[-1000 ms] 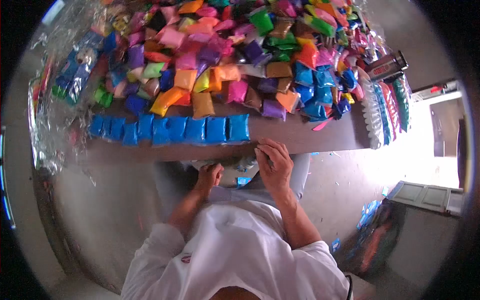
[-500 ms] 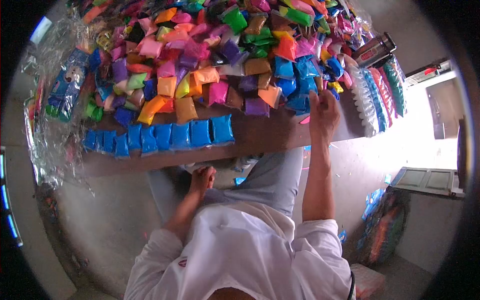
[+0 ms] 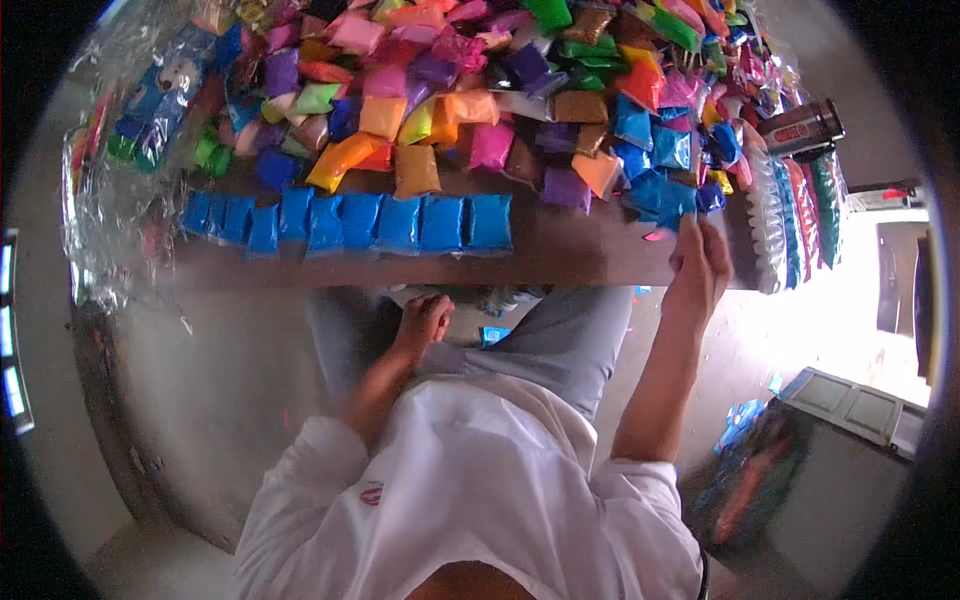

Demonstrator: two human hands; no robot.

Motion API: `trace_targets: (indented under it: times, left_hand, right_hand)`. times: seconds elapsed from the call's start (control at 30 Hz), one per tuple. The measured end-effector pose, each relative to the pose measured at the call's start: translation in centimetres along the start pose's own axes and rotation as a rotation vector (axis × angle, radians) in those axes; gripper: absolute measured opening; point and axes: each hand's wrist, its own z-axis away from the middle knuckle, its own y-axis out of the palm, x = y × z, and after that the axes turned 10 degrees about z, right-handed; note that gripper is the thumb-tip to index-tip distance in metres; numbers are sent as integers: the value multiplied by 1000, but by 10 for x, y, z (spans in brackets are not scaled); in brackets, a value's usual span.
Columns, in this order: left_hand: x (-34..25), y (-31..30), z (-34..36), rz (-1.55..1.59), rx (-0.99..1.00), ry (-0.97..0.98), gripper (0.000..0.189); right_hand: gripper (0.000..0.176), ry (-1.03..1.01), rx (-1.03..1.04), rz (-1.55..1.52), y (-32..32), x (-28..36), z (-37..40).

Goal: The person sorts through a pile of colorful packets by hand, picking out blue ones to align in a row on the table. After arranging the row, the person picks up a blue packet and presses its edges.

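Note:
My right hand (image 3: 700,262) is at the table's front edge, its fingertips touching or just in front of a blue packet (image 3: 662,198) at the lower right of the pile. Whether the fingers grip it is hard to tell. Over my lap, my left hand (image 3: 427,322) is closed, with its contents hidden. A row of several blue packets (image 3: 400,222) lies side by side along the front left of the table (image 3: 590,250). Behind it spreads a heap of packets in many colours, among them an orange one (image 3: 382,116) and a purple one (image 3: 567,188).
Crumpled clear plastic (image 3: 110,210) covers the left end of the table. At the right end are long ridged strips (image 3: 765,220) in white, blue, red and green, with a dark cylindrical container (image 3: 803,130) behind them. A small pink scrap (image 3: 655,236) lies near the front edge.
The view has shifted, so the table sits higher and further right. My right hand has drawn slightly back from the blue packets. My left hand stays over my lap.

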Motion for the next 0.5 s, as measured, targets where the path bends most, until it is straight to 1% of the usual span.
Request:
trace_targets:
  times: [0.1, 0.13, 0.17, 0.2, 0.23, 0.3, 0.33, 0.37, 0.43, 0.47, 0.5]
  left_hand:
    - [4, 2, 0, 44, 21, -22, 29]
    - [3, 4, 0, 73, 16, -42, 28]
    - [2, 5, 0, 101, 11, -62, 28]
    - [1, 6, 1, 105, 9, -65, 28]
    - [0, 6, 1, 75, 14, -53, 28]
    - [1, 3, 0, 46, 19, -40, 28]
    - [4, 1, 0, 86, 22, -32, 29]
    - [6, -1, -1, 127, 25, -25, 29]
    - [7, -1, -2, 132, 5, -46, 28]
    - [8, -2, -2, 134, -20, -69, 28]
    - [8, -2, -1, 137, -22, -72, 28]
  right_hand:
    - [16, 78, 115, -202, 17, -17, 52]
    - [14, 110, 207, -173, 27, -14, 69]
    - [13, 97, 233, -96, 38, -22, 79]
    - [13, 120, 311, 103, 43, -17, 84]
    - [13, 121, 313, 105, 50, -18, 86]
    - [17, -92, 284, 258, 63, -21, 87]
    - [20, -142, 290, 304, 65, -18, 87]
    - [20, -145, 290, 306, 66, -15, 87]
    - [18, -36, 350, 368, 67, -10, 85]
    - [18, -35, 353, 371, 68, -10, 84]
    - [18, -78, 364, 420, 68, -11, 83]
